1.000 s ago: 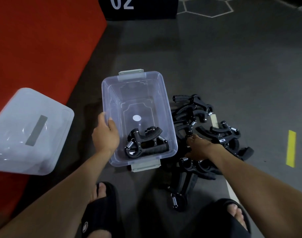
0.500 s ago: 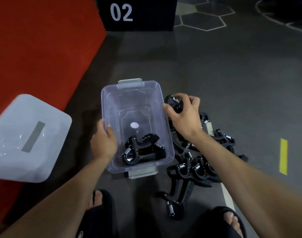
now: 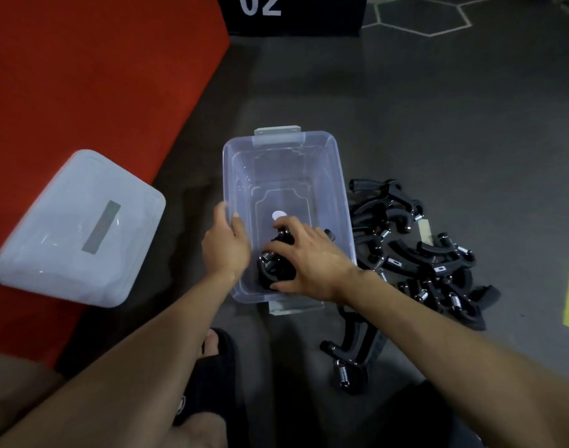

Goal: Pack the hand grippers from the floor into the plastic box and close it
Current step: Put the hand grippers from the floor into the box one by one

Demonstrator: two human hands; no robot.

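The right hand (image 3: 312,260) hides most of the boxed hand grippers (image 3: 272,266); its grasp unclear.

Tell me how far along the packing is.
Early stage. A few hand grippers lie in the plastic box. The right hand is inside it setting another down, while the left hand holds the rim. The pile on the floor still needs packing, and the lid lies off to the side.

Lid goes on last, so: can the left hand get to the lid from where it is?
Probably yes: the left hand only grips the box wall, and bare floor separates it from the lid.
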